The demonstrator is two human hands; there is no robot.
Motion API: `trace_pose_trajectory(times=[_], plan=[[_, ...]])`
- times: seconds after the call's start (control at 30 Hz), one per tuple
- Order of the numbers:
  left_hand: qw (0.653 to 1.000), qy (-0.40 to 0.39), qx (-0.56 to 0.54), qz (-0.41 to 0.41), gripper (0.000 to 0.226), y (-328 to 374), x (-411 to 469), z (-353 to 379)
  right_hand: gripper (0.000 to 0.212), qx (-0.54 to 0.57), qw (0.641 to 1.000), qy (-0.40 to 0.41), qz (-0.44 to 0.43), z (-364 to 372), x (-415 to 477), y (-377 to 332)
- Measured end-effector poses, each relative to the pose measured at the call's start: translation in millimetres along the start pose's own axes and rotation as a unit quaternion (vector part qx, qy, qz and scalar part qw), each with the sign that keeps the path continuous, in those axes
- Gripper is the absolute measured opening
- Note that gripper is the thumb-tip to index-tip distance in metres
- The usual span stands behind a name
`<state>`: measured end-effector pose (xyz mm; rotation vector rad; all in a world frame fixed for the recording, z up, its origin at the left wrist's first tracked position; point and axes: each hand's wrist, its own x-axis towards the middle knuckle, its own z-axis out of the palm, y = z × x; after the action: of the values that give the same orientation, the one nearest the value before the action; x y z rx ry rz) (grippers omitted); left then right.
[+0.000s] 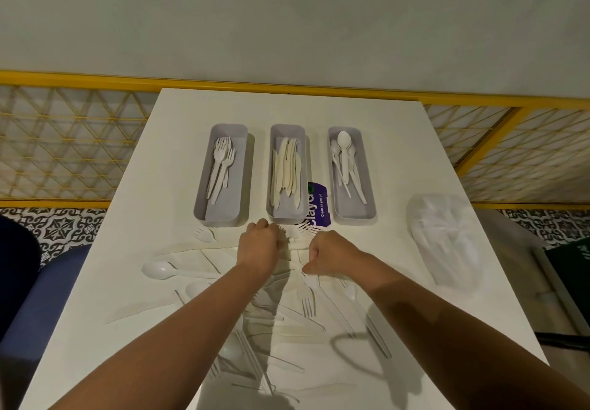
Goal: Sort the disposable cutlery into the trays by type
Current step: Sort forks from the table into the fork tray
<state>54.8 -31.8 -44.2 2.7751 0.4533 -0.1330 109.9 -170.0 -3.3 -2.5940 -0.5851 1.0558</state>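
1. Table (pixel 399 154): white, lying lengthwise away from the viewer; its far edge is meeting a yellow rail (pixel 95 79), and its left and right edges are dropping off to patterned floor.
2. Left tray (pixel 199 192): grey, sitting far left of centre, holding forks (pixel 222 167) with tines pointing far.
3. Middle tray (pixel 273 167): sitting just right of the first with a bare strip between, holding cream knives (pixel 287 170).
4. Right tray (pixel 372 192): holding spoons (pixel 344 157), bowls at the far end. A purple card (pixel 319 202) is lying in the gap between the middle and right trays.
5. Loose pile (pixel 287 317): unsorted forks, knives and spoons are spreading over the near half of the table, from just below the trays down to the near edge; a large spoon (pixel 162 271) is lying at the left fringe.
6. Left hand (pixel 258 247): curling down over cutlery just near of the left and middle trays, fingers closed around a white piece whose type I cannot tell.
7. Right hand (pixel 332 258): clenching into a fist over the pile; whether it is grasping anything I cannot tell.
8. Plastic bag (pixel 443 237): clear, lying near the right edge, well apart from the hands.
9. Open room: bare tabletop is showing at the far end beyond the trays and along the left margin.
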Motion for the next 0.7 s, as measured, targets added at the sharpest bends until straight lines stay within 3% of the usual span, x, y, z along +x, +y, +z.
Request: trace_pose_trajectory(times=[0.33, 0.67, 0.7], plan=[[0.996, -0.078, -0.004, -0.05, 0.029, 10, 5, -3, 0.031, -0.006, 1.0, -0.004, 0.023, 15, -4, 9], [0.983, -0.094, -0.154, -0.031, 0.004, 14, -6, -15, 0.034, 0.088, 0.994, 0.065, 0.018, -4, -10, 12], [0.982, -0.088, -0.162, -0.029, 0.012, 15, -7, -16, 0.033, 0.118, 0.989, 0.083, 0.022, -7, -11, 11]])
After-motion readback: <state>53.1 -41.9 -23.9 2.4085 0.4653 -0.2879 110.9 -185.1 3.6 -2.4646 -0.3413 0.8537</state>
